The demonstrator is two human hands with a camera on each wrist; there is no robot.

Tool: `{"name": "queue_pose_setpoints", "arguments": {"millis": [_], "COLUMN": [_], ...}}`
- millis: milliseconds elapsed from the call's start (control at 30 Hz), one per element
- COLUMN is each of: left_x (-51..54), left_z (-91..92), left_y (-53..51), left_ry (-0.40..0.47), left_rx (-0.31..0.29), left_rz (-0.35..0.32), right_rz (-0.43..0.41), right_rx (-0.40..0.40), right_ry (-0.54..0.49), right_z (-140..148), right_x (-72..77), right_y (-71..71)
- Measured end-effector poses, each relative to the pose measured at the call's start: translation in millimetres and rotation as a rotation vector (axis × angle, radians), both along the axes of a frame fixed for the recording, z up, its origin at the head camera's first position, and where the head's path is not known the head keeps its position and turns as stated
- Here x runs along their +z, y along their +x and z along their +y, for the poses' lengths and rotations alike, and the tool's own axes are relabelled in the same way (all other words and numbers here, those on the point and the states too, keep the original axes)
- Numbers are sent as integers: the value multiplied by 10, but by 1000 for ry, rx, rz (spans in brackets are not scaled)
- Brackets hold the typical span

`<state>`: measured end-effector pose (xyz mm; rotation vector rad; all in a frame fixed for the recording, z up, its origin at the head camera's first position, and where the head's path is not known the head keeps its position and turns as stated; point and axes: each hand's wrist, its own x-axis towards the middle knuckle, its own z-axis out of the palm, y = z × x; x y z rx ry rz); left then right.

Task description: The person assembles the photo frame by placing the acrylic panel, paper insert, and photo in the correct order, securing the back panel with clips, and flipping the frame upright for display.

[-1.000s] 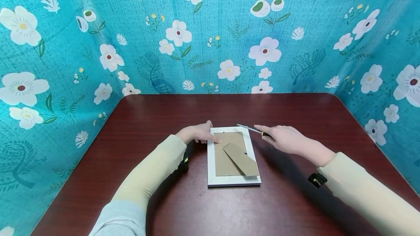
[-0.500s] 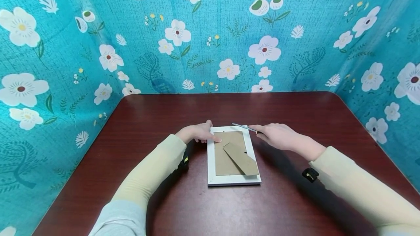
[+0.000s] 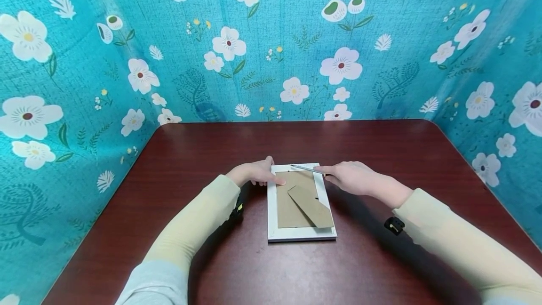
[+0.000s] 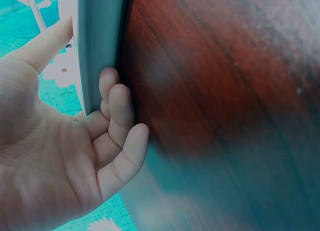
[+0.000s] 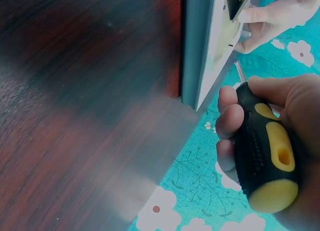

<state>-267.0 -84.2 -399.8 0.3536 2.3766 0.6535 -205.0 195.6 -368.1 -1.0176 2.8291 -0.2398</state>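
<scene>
A white picture frame (image 3: 273,208) lies back side up on the dark table, its brown backing board (image 3: 290,213) and slanted easel stand (image 3: 312,207) showing. At its far left corner my left hand (image 3: 257,172) grips it, thumb over the top and fingers curled against the side edge (image 4: 102,46). My right hand (image 3: 353,178) holds a screwdriver (image 5: 260,146) by its black and yellow handle. The metal shaft (image 3: 306,169) points left across the frame's far edge. Whether the tip touches the frame or its backing, I cannot tell.
The dark red-brown wooden table (image 3: 203,145) extends around the frame on all sides. Behind it and at both sides hangs a turquoise flowered cloth (image 3: 262,60). Black wrist devices (image 3: 394,225) sit at both sleeves.
My right hand has moved left with the screwdriver, bringing the tip from the frame's far right corner toward the middle of its far edge. The left hand and frame stay put.
</scene>
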Motion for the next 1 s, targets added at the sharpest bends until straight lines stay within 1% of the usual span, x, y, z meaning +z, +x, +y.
{"name": "queue_pose_setpoints", "arguments": {"millis": [67,233,433,667,833,1000], "left_x": [2,-16,-37,-35,-27,-17], "left_z": [1,2,-5,-7,-6,5], "left_y": [2,-4,-21,-7,-5,-12], "left_ry": [5,8,3,1,7,-5], "left_rx": [-7,-22,-20,-12,-5,-5], "left_rz": [-1,9,12,9,2,4], "right_rz": [-14,-17,-14,-26,15,60], "right_rx": [1,12,12,25,45,63], "right_ry": [7,27,47,57,94,137], "right_z": [-22,-59,-84,-122,-146,-175], "right_x": [7,20,8,4,9,8], "right_y": [6,15,8,0,7,37]}}
